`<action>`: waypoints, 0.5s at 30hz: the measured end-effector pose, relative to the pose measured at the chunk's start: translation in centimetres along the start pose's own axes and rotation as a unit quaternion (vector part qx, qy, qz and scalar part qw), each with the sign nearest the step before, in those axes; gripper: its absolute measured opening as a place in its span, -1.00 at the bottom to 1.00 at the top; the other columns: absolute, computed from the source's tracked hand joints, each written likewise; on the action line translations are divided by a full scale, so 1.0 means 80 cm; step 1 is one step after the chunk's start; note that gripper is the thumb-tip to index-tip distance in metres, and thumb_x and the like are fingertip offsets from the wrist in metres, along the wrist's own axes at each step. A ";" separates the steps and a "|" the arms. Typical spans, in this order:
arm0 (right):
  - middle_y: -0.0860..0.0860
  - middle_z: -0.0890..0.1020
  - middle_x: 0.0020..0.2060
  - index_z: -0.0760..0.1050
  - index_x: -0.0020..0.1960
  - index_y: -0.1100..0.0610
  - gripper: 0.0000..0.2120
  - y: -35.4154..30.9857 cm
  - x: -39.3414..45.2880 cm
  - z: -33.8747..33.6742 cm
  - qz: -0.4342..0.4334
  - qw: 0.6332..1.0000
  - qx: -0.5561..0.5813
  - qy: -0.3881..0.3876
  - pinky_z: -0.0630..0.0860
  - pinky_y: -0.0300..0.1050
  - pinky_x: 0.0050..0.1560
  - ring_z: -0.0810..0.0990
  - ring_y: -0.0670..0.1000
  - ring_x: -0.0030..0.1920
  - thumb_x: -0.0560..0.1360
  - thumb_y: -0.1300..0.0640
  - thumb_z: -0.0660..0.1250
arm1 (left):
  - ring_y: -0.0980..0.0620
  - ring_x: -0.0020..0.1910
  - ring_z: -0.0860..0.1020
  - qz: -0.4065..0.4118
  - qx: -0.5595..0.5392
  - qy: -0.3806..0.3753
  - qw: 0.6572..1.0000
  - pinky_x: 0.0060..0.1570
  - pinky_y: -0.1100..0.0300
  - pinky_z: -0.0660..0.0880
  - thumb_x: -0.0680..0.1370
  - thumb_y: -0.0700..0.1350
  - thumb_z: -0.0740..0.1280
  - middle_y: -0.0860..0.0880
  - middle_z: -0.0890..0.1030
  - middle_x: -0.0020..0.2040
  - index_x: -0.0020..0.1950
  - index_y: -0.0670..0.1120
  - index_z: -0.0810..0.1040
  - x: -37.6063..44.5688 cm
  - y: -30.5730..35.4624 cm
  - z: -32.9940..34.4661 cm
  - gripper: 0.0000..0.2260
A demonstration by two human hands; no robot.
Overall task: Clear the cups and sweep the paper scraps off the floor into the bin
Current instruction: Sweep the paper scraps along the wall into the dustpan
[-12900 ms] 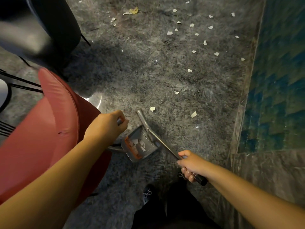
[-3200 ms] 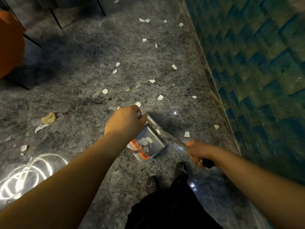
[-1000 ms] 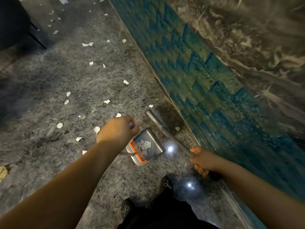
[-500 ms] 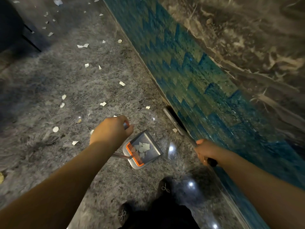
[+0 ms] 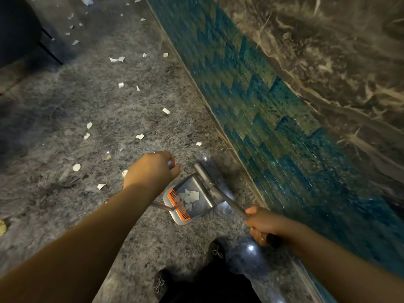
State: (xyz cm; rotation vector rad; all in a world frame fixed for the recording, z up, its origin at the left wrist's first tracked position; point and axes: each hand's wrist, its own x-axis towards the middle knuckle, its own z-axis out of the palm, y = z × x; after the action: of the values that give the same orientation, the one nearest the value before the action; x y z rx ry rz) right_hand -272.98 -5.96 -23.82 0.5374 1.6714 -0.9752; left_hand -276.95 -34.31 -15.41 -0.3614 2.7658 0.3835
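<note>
Grey speckled stone floor fills the place where the person stands, and a wall of blue-green tiles runs along the right side. From the head view I see many paper scraps spread over the floor, some far ahead and some near the left hand. This hand is closed round the thin metal handle of the dustpan, with the fingers curled and the thumb on top. The dustpan stands on the floor just in front of the shoes, and a few white pieces already lie inside it beside its orange comb. The right hand grips the broom handle low near its black end, fingers wrapped tight; the broom head touches the far edge of the pan, close to the wall. Both arms reach forward and down, the left one nearly straight. I think the scraps are very light and thin, so they can fly away or slide under the bristles; slow short strokes seem better. The pan looks stiff and light, and its long handle is the good place to hold it. No bin and no cups are visible.
</note>
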 end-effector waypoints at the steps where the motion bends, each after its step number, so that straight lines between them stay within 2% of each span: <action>1: 0.06 0.38 -0.52 0.32 0.25 0.19 -0.75 0.001 -0.003 0.008 0.000 1.000 0.019 -0.013 0.25 -0.31 -0.61 0.33 -0.08 -0.63 0.58 0.32 0.11 | -0.08 -0.14 0.56 0.000 0.002 -0.001 1.000 -0.16 0.09 0.56 0.55 0.20 0.27 -0.01 0.57 -0.16 -0.02 0.07 0.55 -0.001 0.000 0.000 -0.78; 6: 0.05 0.35 -0.48 0.33 0.16 0.09 -0.80 -0.003 -0.021 0.039 0.010 0.996 0.062 -0.059 0.23 -0.35 -0.57 0.28 -0.12 -0.64 0.60 0.30 0.12 | -0.07 -0.14 0.56 -0.004 -0.038 -0.005 0.999 -0.17 0.10 0.54 0.54 0.17 0.31 -0.01 0.58 -0.15 -0.06 0.06 0.55 -0.005 -0.017 -0.007 -0.81; 9: 0.03 0.33 -0.50 0.33 0.25 0.10 -0.74 -0.013 -0.031 0.045 0.006 0.994 0.084 -0.070 0.21 -0.36 -0.57 0.26 -0.13 -0.63 0.60 0.30 0.10 | -0.10 -0.16 0.56 -0.014 -0.075 0.019 0.997 -0.18 0.08 0.54 0.54 0.15 0.34 -0.04 0.58 -0.17 -0.05 0.01 0.57 -0.011 -0.037 -0.011 -0.79; 12: 0.03 0.32 -0.52 0.27 0.33 0.20 -0.70 -0.033 -0.039 0.050 -0.008 0.996 0.064 -0.063 0.20 -0.35 -0.56 0.26 -0.12 -0.61 0.61 0.29 0.11 | -0.12 -0.19 0.55 -0.025 -0.094 0.043 0.994 -0.24 0.12 0.46 0.55 0.10 0.35 -0.05 0.57 -0.22 -0.06 -0.04 0.57 -0.013 -0.059 -0.017 -0.79; 15: 0.06 0.32 -0.46 0.24 0.35 0.17 -0.68 -0.061 -0.040 0.055 -0.010 0.998 0.049 -0.041 0.19 -0.34 -0.55 0.26 -0.11 -0.58 0.61 0.27 0.12 | -0.10 -0.24 0.55 -0.045 -0.111 0.056 0.991 -0.25 0.07 0.53 0.54 0.09 0.35 -0.03 0.58 -0.28 -0.11 -0.04 0.57 -0.006 -0.083 -0.027 -0.80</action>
State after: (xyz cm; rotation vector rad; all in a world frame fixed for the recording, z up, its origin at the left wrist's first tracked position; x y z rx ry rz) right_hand -273.14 -11.96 -19.54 0.5388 1.5656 -1.0843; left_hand -275.21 -41.04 -14.74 -0.5754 2.8089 0.6696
